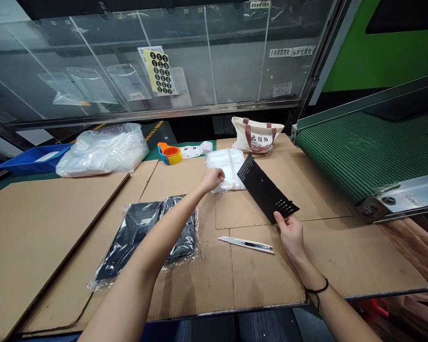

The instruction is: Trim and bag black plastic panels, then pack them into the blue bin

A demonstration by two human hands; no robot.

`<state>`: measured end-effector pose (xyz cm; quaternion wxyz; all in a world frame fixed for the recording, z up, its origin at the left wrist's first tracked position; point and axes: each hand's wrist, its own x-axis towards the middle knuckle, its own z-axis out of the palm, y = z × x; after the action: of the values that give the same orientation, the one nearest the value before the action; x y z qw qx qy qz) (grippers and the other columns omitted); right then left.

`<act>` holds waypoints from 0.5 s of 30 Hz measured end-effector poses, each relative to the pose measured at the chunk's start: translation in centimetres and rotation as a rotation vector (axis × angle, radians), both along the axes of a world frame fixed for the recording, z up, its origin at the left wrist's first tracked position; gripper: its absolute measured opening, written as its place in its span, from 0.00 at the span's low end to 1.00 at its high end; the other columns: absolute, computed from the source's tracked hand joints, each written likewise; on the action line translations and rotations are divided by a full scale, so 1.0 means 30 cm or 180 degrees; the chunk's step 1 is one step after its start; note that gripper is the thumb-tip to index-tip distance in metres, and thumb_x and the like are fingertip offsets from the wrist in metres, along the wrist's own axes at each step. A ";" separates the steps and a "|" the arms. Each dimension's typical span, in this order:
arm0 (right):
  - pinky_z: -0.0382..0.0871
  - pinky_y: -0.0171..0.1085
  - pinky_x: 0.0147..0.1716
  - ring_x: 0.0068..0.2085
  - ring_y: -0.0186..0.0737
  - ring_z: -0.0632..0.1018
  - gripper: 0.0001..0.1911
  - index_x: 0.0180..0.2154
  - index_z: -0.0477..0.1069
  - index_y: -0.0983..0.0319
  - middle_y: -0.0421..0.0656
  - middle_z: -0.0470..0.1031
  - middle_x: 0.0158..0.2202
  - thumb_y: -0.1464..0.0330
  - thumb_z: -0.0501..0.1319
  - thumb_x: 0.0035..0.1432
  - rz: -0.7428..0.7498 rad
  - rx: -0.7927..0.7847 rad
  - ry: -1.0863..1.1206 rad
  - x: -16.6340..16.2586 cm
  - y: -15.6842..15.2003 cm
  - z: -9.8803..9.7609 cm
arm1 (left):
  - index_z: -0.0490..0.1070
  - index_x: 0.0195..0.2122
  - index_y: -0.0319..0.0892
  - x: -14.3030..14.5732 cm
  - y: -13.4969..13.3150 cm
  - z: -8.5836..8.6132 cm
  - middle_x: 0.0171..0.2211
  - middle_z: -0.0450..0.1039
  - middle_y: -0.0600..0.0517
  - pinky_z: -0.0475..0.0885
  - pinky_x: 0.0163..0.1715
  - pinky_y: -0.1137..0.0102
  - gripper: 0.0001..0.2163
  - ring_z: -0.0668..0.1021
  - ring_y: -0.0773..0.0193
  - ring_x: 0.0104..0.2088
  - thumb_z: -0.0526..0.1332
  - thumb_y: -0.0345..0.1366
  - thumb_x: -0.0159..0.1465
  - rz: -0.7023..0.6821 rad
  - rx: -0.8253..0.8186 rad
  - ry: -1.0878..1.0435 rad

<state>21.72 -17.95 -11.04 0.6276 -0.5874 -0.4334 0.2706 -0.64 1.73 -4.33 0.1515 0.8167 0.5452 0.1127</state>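
Note:
My right hand (291, 232) grips a thin black slotted panel (266, 187) by its lower end, thumb on top, and holds it tilted above the cardboard. Over the left edge of a stack of clear plastic bags (235, 166) is my left hand (213, 180), its fingers curled closed. What those fingers pinch, if anything, is hidden. A strip runs across the bag stack. Between my arms a utility knife (246, 244) lies on the cardboard. Partly behind my left forearm, several black panels wrapped in clear plastic (131, 237) lie in two groups.
A green conveyor belt (371, 147) borders the right side. At the back stand a cloth bag (258, 135), a roll of tape in an orange and blue holder (169, 154), a large filled plastic bag (103, 149) and a blue tray (32, 160). Cardboard sheets (39, 228) cover the table.

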 end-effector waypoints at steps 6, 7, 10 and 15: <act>0.73 0.42 0.39 0.39 0.49 0.79 0.24 0.38 0.75 0.64 0.51 0.81 0.38 0.49 0.60 0.55 0.0214 -0.0012 -0.0249 -0.017 -0.004 -0.014 | 0.72 0.38 0.38 0.011 0.005 -0.006 0.38 0.75 0.50 0.74 0.41 0.61 0.09 0.77 0.62 0.39 0.60 0.40 0.66 0.0143 -0.0140 -0.0340; 0.72 0.41 0.37 0.37 0.48 0.79 0.23 0.36 0.75 0.63 0.50 0.81 0.36 0.49 0.60 0.55 0.0250 -0.0030 -0.0309 -0.020 -0.004 -0.016 | 0.72 0.38 0.38 0.012 0.005 -0.007 0.38 0.75 0.50 0.74 0.41 0.61 0.09 0.77 0.63 0.39 0.60 0.40 0.66 0.0166 -0.0174 -0.0419; 0.70 0.38 0.29 0.30 0.45 0.77 0.19 0.32 0.75 0.62 0.47 0.79 0.29 0.52 0.60 0.55 0.0363 -0.0095 -0.0502 -0.025 -0.003 -0.020 | 0.72 0.39 0.38 0.013 0.008 -0.008 0.39 0.75 0.50 0.75 0.41 0.61 0.09 0.77 0.62 0.39 0.61 0.39 0.65 0.0284 -0.0282 -0.0709; 0.64 0.36 0.24 0.24 0.41 0.73 0.17 0.29 0.74 0.62 0.44 0.77 0.24 0.55 0.59 0.56 0.0453 -0.0165 -0.0717 -0.032 -0.001 -0.015 | 0.72 0.43 0.38 0.005 0.035 -0.009 0.40 0.74 0.49 0.76 0.39 0.62 0.11 0.77 0.63 0.38 0.60 0.40 0.66 0.0806 -0.0352 -0.1404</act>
<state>20.76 -17.99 -11.50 0.5388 -0.5978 -0.5345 0.2580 -0.49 2.79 -4.59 0.2958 0.6882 0.6022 0.2762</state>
